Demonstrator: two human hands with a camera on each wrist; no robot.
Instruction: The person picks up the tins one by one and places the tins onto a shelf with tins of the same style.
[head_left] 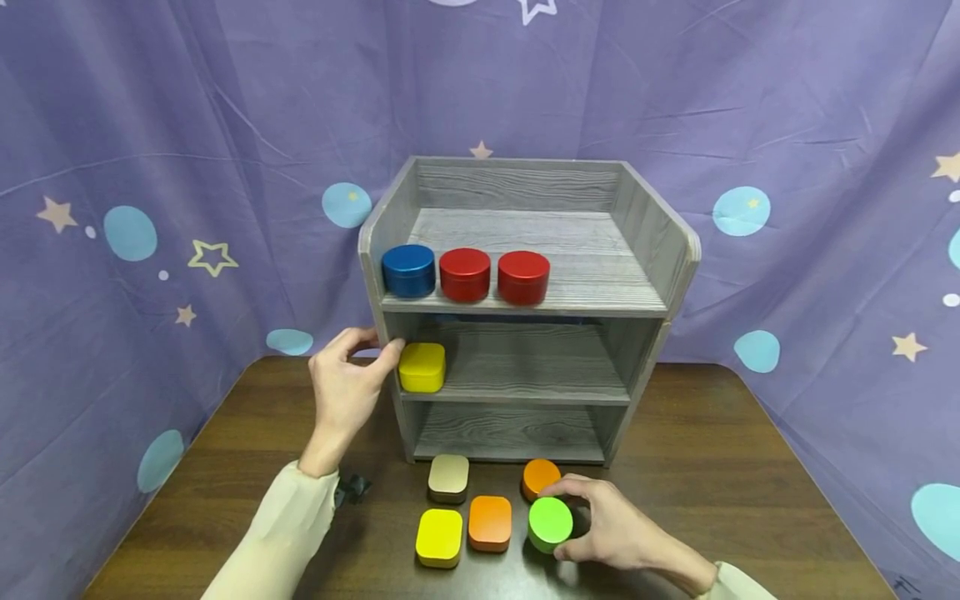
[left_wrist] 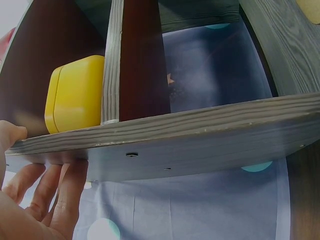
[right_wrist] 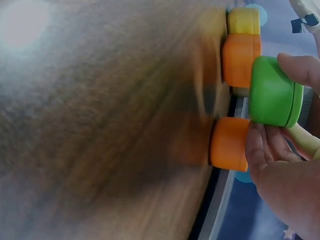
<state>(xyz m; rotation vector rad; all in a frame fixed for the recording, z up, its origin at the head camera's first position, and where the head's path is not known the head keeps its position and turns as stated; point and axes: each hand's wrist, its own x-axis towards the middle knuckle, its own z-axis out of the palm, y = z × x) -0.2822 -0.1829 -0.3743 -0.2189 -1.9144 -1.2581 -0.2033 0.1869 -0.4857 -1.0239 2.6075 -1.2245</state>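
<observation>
My left hand [head_left: 345, 385] grips the left side panel of a grey wooden shelf [head_left: 517, 227], with the thumb at the front edge and the fingers along the outside [left_wrist: 57, 195]. Close to that thumb, a yellow square tin [head_left: 422, 368] stands at the left end of the middle shelf. Lower right, my right hand [head_left: 615, 527] holds a round green tin [head_left: 551, 523] between thumb and fingers. The right wrist view shows this green tin [right_wrist: 272, 92] raised off the table. Just behind it, a round orange tin [head_left: 541, 477] stands on the table.
A blue round tin [head_left: 408, 272] and two red round tins [head_left: 465, 276] line the top shelf's front left. On the brown table [head_left: 712, 450] stand a beige square tin [head_left: 448, 477], a second yellow square tin [head_left: 439, 537] and an orange square tin [head_left: 490, 522]. A purple curtain [head_left: 247, 108] hangs behind.
</observation>
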